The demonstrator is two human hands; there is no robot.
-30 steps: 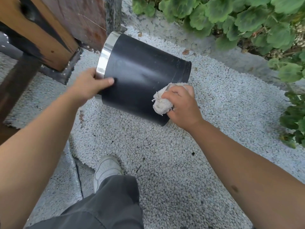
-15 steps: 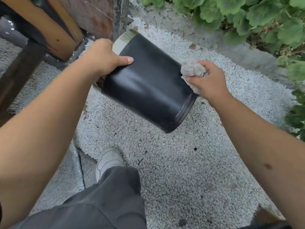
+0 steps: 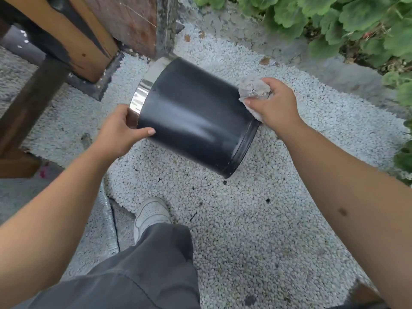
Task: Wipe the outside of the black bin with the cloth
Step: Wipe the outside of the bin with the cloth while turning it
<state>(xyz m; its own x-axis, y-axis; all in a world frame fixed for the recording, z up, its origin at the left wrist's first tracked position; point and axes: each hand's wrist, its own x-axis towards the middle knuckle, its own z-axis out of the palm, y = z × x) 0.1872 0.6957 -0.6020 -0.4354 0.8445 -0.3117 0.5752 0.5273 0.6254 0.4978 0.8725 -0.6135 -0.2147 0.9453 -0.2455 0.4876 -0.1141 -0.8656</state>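
Note:
The black bin (image 3: 196,114) hangs on its side above the pebble ground, its shiny metal rim pointing up-left and its base down-right. My left hand (image 3: 118,132) grips the bin at the rim end, thumb lying along the black wall. A crumpled whitish cloth (image 3: 253,89) is bunched in my right hand (image 3: 275,105), which presses it against the far upper edge of the bin near the base. The bin's far side and its inside are hidden.
White pebble paving (image 3: 245,219) lies below. A wooden structure with a dark beam (image 3: 73,39) stands at the upper left. Green leafy plants (image 3: 334,21) line a concrete kerb at the upper right. My grey trouser leg and white shoe (image 3: 151,215) are below the bin.
The cloth went from the bin's near lower wall up to its far edge by the base. My left hand shifted from the top of the rim to its lower near side.

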